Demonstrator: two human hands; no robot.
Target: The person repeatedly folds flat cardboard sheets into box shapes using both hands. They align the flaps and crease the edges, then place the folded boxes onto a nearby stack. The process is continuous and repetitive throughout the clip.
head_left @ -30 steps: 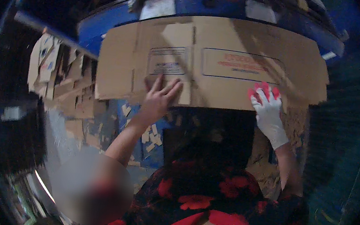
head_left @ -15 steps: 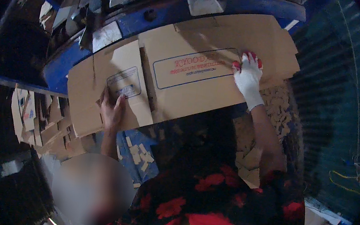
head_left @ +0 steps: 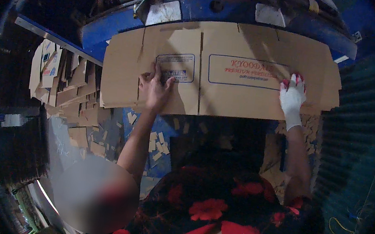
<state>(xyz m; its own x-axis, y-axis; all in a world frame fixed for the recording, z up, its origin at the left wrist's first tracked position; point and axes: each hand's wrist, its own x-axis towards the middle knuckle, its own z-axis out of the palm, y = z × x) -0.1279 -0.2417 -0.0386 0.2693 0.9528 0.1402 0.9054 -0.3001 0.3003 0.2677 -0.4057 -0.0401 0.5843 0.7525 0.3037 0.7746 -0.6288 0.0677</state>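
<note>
A long flat cardboard box blank with blue-framed red and blue print lies across in front of me, its far edge against a blue machine. My bare left hand rests on the left panel, fingers spread beside the smaller printed frame. On the right panel lies my right hand, in a white glove with red fingertips. Its fingers are stretched out and somewhat bent on the board at the right end of the larger frame. Neither hand grips the blank.
Stacked cardboard sheets lean at the left. Small cardboard offcuts litter the floor below the blank. A dark corrugated wall stands at the right. Two pale metal plates, one of them the left plate, sit on the machine's front edge.
The blank was tilted, its right end farther away; now it lies nearly level across the view, its panels closer together. My left hand has shifted along the left panel toward the seam.
</note>
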